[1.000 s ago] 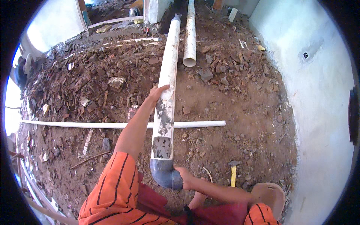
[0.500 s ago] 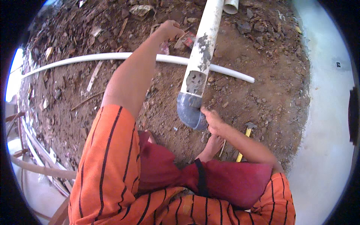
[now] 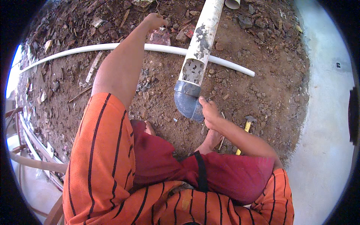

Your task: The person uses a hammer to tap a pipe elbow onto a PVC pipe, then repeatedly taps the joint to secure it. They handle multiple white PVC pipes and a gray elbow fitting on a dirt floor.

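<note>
Rubble-strewn dirt floor (image 3: 258, 86). Right hand (image 3: 209, 111) fingers curled on grey elbow fitting (image 3: 186, 102) of wide white pipe (image 3: 202, 41); left hand (image 3: 153, 20) loosely curled, free. Steady the pipe, push squarely.

The elbow fitting (image 3: 187, 103) sat just left of the right hand's fingers (image 3: 205, 107), which touched it. The wide pipe (image 3: 200, 43) ran from the fitting away over the dirt ground (image 3: 262, 90), crossing on top of the thin pipe (image 3: 112, 47). The thin pipe lay just nearer than the left hand's fingers (image 3: 159, 19). A hammer (image 3: 245, 129) lay right of the right hand's fingers.
</note>
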`<state>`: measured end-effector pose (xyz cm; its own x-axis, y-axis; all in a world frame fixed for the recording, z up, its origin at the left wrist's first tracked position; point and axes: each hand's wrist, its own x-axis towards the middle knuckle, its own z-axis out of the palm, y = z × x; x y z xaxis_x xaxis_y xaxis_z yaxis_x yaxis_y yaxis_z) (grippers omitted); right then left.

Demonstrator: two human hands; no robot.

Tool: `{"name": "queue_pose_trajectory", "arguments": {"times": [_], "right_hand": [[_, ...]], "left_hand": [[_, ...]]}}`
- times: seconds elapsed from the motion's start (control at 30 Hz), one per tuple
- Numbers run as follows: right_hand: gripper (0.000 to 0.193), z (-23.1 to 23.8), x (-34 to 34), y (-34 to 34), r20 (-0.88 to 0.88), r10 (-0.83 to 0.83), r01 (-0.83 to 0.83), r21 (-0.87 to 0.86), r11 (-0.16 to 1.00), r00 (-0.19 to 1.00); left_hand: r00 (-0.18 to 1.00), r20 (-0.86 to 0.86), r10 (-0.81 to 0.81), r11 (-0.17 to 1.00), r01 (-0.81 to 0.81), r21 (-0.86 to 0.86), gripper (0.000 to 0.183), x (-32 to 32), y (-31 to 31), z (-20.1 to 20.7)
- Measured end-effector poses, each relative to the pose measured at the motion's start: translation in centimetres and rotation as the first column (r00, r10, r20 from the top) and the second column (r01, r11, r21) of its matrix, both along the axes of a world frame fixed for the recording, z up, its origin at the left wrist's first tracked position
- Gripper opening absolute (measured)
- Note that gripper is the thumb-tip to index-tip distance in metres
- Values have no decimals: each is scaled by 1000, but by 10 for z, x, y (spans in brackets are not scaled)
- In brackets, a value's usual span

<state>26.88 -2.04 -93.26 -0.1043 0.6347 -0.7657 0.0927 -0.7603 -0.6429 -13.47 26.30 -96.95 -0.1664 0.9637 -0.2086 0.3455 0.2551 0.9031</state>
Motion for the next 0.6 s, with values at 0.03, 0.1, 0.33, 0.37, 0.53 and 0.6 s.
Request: {"name": "queue_pose_trajectory", "arguments": {"times": [0.03,0.1,0.33,0.37,0.53,0.6], "right_hand": [[37,-3,0,0,30,-12,12,7,1000,999],[37,-9,4,0,3,-11,11,10,1000,1000],[39,-18,14,-1,-25,-20,21,53,998,1000],[39,-15,14,-2,12,-4,2,94,996,1000],[44,-13,15,-4,96,72,-88,178,980,993],[45,-11,17,-3,156,96,-123,171,978,983]], "left_hand": [[990,-121,-66,996,73,52,56,0,0,0],[972,-215,-94,993,107,49,56,4,-1,4],[992,-122,-30,999,24,-49,58,25,-18,33],[992,-118,-46,998,40,-54,59,25,-20,34],[984,-176,-15,999,8,-42,60,20,-28,43],[986,-166,-19,998,9,-60,60,11,-26,35]]}}
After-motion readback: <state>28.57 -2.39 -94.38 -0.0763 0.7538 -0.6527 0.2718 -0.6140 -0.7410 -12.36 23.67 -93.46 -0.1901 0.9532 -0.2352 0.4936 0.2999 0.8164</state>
